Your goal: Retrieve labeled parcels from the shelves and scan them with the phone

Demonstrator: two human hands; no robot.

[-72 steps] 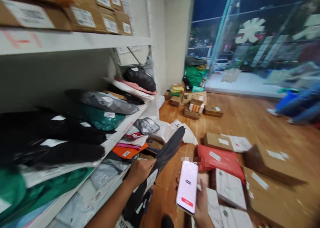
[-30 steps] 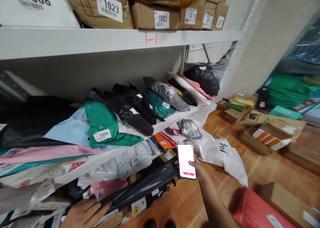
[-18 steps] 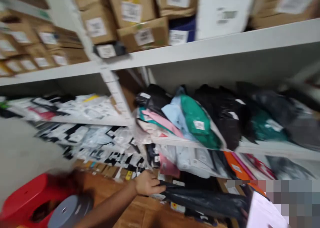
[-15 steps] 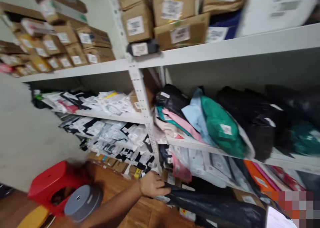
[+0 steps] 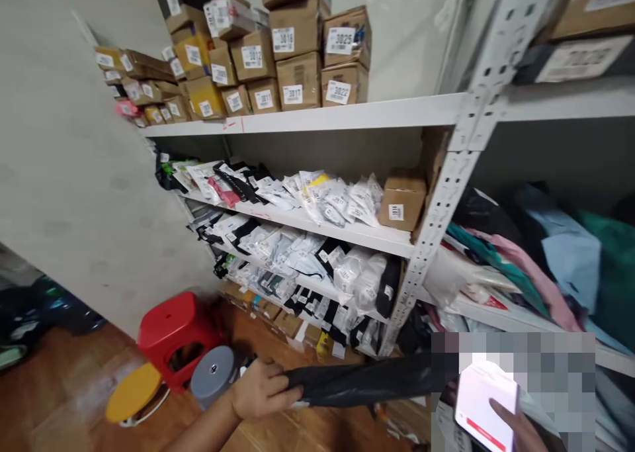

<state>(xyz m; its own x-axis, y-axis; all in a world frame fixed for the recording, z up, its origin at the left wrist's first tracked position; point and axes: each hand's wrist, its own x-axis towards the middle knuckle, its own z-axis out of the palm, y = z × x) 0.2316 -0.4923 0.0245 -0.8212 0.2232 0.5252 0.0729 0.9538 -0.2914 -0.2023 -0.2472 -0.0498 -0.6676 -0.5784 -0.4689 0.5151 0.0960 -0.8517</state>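
Observation:
My left hand (image 5: 265,389) is closed around the near end of a long black plastic package (image 5: 357,380). The package stretches sideways to the right, and its far end is lost behind a pixelated patch. At the lower right my right hand (image 5: 520,422) holds a phone (image 5: 486,399), its thumb over the lit screen, which is pale with a red bar at the bottom. Pixelation hides much of the area around the phone and that hand.
White metal shelving (image 5: 342,118) carries labelled cardboard boxes (image 5: 297,78) above and bagged packets (image 5: 342,200) below. A perforated upright (image 5: 446,194) divides it from shelves of coloured bags (image 5: 570,253). On the floor stand a red stool (image 5: 169,319), a grey round stool (image 5: 213,379) and a yellow one (image 5: 133,392).
The view has swung left, bringing the left shelves and stools further in. My left hand still grips the black package. More of the phone shows, with a thumb on its screen.

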